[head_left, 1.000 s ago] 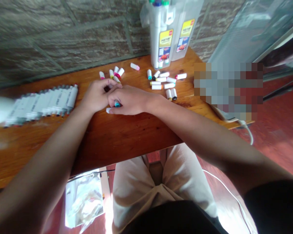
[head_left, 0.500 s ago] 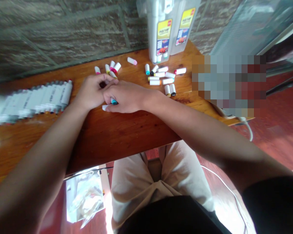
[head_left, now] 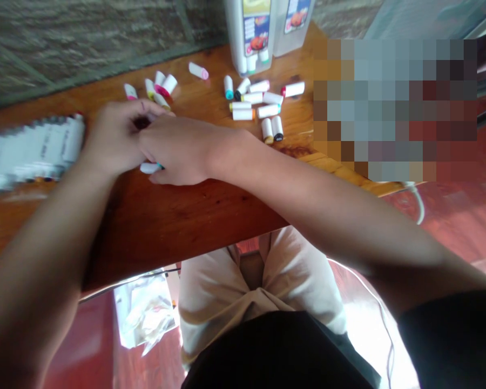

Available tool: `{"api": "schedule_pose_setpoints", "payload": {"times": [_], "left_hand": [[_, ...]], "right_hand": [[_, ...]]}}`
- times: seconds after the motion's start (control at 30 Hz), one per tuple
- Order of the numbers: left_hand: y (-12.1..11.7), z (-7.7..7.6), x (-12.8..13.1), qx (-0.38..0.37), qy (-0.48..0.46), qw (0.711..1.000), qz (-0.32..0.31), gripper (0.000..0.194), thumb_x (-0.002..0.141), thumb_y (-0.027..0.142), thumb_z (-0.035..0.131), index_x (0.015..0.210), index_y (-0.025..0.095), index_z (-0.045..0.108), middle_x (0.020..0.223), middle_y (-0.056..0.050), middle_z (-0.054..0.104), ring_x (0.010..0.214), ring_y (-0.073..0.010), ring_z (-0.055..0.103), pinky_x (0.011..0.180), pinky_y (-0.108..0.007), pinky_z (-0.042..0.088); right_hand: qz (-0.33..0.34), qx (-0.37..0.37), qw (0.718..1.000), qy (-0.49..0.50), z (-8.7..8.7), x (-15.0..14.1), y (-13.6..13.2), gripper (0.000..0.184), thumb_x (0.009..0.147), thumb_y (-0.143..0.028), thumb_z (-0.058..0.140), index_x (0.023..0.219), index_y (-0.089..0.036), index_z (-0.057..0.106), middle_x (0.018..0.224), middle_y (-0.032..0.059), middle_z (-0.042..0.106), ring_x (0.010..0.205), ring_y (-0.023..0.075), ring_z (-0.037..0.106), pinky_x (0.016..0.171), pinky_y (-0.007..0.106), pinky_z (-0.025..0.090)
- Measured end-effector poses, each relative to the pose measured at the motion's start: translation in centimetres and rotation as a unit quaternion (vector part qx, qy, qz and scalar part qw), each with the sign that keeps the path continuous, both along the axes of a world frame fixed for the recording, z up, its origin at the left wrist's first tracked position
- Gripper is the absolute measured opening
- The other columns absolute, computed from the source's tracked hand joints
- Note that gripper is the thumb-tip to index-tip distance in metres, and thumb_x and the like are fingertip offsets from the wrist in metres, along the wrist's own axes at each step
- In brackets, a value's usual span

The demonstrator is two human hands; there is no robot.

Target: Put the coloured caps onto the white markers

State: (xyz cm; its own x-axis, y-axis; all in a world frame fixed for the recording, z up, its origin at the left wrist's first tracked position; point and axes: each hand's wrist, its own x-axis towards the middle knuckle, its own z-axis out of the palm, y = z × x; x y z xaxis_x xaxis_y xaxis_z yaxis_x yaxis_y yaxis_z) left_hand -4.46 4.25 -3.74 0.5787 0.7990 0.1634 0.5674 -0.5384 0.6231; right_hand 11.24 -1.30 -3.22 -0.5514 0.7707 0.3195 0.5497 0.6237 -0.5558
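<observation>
My right hand [head_left: 182, 148] is closed over a small white piece with a teal end, which looks like a marker cap [head_left: 149, 168] and pokes out below its thumb. Against its knuckles lies my left hand [head_left: 115, 132], with curled fingers; what they hold, if anything, is hidden behind the right hand. Just beyond the hands several loose white caps with coloured ends [head_left: 169, 85] lie on the wooden table [head_left: 154, 216]. Another scattered group of caps [head_left: 243, 114] is to the right. Left of my left hand, white markers [head_left: 36, 146] lie side by side in a row.
Two clear plastic marker boxes [head_left: 237, 38] stand at the back by the brick wall [head_left: 85, 38]; small caps show inside one. A pixelated area covers the table's right end. Below the front edge, a white cable [head_left: 364, 283] and a plastic bag [head_left: 149, 319] are visible.
The whole view has shifted, so table and hands appear further left and higher. Both hands stay together, and the teal-ended cap remains in my right hand, showing more of its white side.
</observation>
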Motion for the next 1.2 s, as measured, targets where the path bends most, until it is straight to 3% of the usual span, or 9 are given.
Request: {"api": "schedule_pose_setpoints", "payload": {"times": [0.07,0.13,0.33,0.47,0.6,0.93,1.2], "left_hand": [[0.2,-0.3,0.0,0.009,-0.013,1.0,0.005,0.04,0.071,0.046,0.063,0.098,0.02,0.076,0.101,0.001,0.076,0.098,-0.0204,0.068,0.098,-0.036,0.052],[0.4,-0.5,-0.1,0.019,-0.021,1.0,0.002,0.036,0.071,0.043,0.062,0.096,0.02,0.075,0.1,-0.001,0.076,0.095,-0.0203,0.068,0.096,-0.035,0.052],[0.9,-1.0,-0.3,0.031,-0.021,0.999,-0.013,0.034,0.069,0.028,0.06,0.097,0.016,0.075,0.097,-0.003,0.078,0.089,-0.0176,0.066,0.088,-0.03,0.052],[1.1,-1.2,-0.2,0.039,-0.028,0.999,-0.01,0.032,0.078,0.035,0.062,0.099,0.015,0.076,0.098,-0.004,0.079,0.089,-0.0176,0.067,0.086,-0.029,0.052],[1.1,-1.3,-0.1,0.04,-0.015,0.999,0.001,0.035,0.088,0.043,0.061,0.1,0.014,0.078,0.094,-0.005,0.079,0.087,-0.0174,0.068,0.082,-0.028,0.051],[1.2,-1.5,-0.1,0.045,-0.011,0.999,-0.012,0.031,0.092,0.048,0.058,0.095,0.022,0.075,0.093,-0.002,0.078,0.088,-0.0171,0.069,0.087,-0.029,0.052],[1.3,-1.5,0.0,0.056,0.002,0.998,-0.004,0.032,0.093,0.045,0.057,0.098,0.02,0.076,0.094,-0.004,0.079,0.087,-0.0182,0.071,0.086,-0.03,0.053]], "right_hand": [[0.037,-0.002,0.989,-0.146,1.2,0.3,-0.8,0.027,0.093,-0.025,0.062,0.076,-0.006,0.071,0.09,0.0073,0.078,0.114,0.0217,0.069,0.101,0.035,0.049],[0.033,0.002,0.982,-0.187,2.1,0.5,-1.3,0.028,0.098,-0.027,0.059,0.085,-0.007,0.073,0.099,0.0095,0.078,0.116,0.021,0.068,0.105,0.035,0.048],[0.011,0.022,0.99,-0.139,1.5,0.4,-0.6,0.042,0.095,-0.041,0.057,0.072,-0.011,0.075,0.083,0.0017,0.077,0.097,0.0127,0.067,0.086,0.027,0.046],[0.013,-0.021,0.989,-0.143,1.5,0.7,-0.7,0.026,0.096,-0.032,0.066,0.096,-0.008,0.078,0.096,0.0082,0.078,0.089,0.0133,0.064,0.083,0.03,0.045],[0.023,-0.05,0.99,-0.128,1.6,1.0,-0.8,0.025,0.099,-0.031,0.066,0.101,-0.008,0.076,0.094,0.0062,0.073,0.083,0.0129,0.06,0.081,0.029,0.041],[0.056,-0.051,0.993,-0.088,0.5,1.5,0.2,0.024,0.098,-0.035,0.068,0.093,-0.012,0.071,0.086,0.0012,0.065,0.078,0.011,0.051,0.077,0.028,0.036],[0.064,-0.049,0.993,-0.083,0.5,1.5,0.1,0.025,0.098,-0.038,0.067,0.089,-0.014,0.068,0.084,0.0,0.062,0.077,0.0115,0.05,0.076,0.028,0.037]]}}
